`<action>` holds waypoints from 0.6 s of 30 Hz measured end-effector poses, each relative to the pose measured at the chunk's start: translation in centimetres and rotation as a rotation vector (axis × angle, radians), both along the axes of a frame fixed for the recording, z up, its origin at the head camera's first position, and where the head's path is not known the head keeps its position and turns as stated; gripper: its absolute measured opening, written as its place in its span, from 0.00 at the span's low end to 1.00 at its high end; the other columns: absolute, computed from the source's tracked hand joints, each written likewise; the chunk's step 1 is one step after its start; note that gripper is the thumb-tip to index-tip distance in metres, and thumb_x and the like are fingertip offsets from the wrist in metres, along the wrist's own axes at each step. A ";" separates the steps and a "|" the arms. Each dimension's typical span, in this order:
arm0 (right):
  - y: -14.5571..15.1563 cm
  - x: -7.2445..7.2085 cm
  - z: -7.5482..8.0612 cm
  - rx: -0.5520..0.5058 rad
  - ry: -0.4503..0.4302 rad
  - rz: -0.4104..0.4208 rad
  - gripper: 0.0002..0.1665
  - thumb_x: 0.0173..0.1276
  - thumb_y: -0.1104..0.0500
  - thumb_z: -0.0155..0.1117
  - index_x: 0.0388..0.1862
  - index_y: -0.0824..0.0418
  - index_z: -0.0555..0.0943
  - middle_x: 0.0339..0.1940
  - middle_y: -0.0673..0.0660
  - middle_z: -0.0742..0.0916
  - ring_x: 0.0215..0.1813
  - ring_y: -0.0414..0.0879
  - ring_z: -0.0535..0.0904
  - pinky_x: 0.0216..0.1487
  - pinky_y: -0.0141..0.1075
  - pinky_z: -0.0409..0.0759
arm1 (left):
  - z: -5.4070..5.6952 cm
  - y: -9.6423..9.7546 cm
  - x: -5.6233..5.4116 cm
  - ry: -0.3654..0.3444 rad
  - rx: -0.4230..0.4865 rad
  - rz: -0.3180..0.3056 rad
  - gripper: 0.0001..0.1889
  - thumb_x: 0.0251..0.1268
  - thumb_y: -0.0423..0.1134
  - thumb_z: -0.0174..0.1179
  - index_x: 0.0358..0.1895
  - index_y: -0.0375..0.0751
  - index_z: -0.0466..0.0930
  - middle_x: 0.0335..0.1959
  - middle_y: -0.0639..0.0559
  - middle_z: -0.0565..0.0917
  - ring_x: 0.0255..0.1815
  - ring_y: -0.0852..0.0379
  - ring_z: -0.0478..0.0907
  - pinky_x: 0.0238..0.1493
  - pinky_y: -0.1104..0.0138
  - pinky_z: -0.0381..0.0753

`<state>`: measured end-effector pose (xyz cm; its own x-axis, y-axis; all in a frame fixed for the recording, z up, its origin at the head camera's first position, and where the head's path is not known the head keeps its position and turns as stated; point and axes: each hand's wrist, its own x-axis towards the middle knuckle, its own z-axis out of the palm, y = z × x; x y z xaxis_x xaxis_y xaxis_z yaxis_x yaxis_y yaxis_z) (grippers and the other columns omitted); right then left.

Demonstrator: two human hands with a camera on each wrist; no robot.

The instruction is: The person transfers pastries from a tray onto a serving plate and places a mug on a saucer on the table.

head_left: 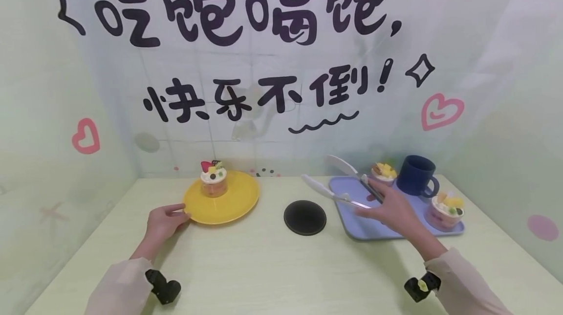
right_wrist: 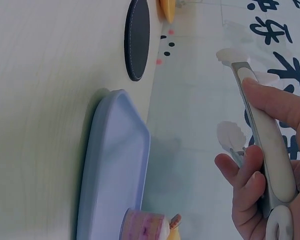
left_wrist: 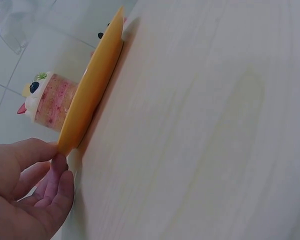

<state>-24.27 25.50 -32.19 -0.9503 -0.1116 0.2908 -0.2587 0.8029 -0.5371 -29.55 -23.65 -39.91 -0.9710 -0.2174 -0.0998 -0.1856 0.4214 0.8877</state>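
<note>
A yellow plate (head_left: 228,202) (left_wrist: 92,85) lies left of centre on the table with a small fruit-topped cake cup (head_left: 213,179) (left_wrist: 46,100) on it. My left hand (head_left: 164,219) (left_wrist: 30,192) touches the plate's near rim with its fingertips. My right hand (head_left: 387,207) (right_wrist: 262,175) grips white and metal tongs (head_left: 340,183) (right_wrist: 265,135), whose arms stand apart above the lilac tray (head_left: 343,217) (right_wrist: 112,170). The tray carries a mango-topped cup (head_left: 384,173), another cake cup (head_left: 446,211) (right_wrist: 145,226) and a navy mug (head_left: 417,176).
A round black coaster (head_left: 305,217) (right_wrist: 137,37) lies on the table between plate and tray. The pale wooden table (head_left: 281,266) is boxed in by a printed backdrop and side walls. Black wrist mounts sit on both sleeves.
</note>
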 end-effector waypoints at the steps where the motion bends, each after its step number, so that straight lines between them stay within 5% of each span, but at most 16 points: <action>1: 0.2 0.1 0.0 -0.001 -0.007 -0.004 0.51 0.48 0.44 0.72 0.66 0.66 0.64 0.39 0.57 0.84 0.35 0.47 0.73 0.29 0.36 0.69 | 0.0 0.0 0.0 0.000 -0.003 0.000 0.26 0.59 0.35 0.59 0.59 0.23 0.66 0.45 0.31 0.79 0.30 0.60 0.78 0.29 0.73 0.77; 13: 2.2 0.7 0.0 -0.006 -0.036 -0.031 0.51 0.49 0.44 0.72 0.66 0.69 0.63 0.40 0.59 0.84 0.39 0.50 0.73 0.31 0.36 0.69 | 0.1 0.1 -0.1 -0.007 0.008 0.003 0.27 0.59 0.35 0.59 0.59 0.23 0.65 0.46 0.30 0.78 0.32 0.58 0.78 0.29 0.73 0.78; 18: 3.0 1.1 0.1 0.001 -0.055 -0.067 0.54 0.48 0.42 0.71 0.66 0.70 0.62 0.41 0.60 0.84 0.33 0.47 0.74 0.26 0.35 0.69 | 0.0 0.0 -0.2 -0.004 0.015 -0.004 0.27 0.58 0.35 0.59 0.59 0.23 0.65 0.44 0.32 0.79 0.31 0.60 0.78 0.29 0.74 0.77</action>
<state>-23.19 28.48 -32.11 -0.9702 -0.0475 0.2376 -0.1743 0.8181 -0.5480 -29.78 -23.70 -39.91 -0.9713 -0.2123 -0.1074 -0.1880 0.4084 0.8932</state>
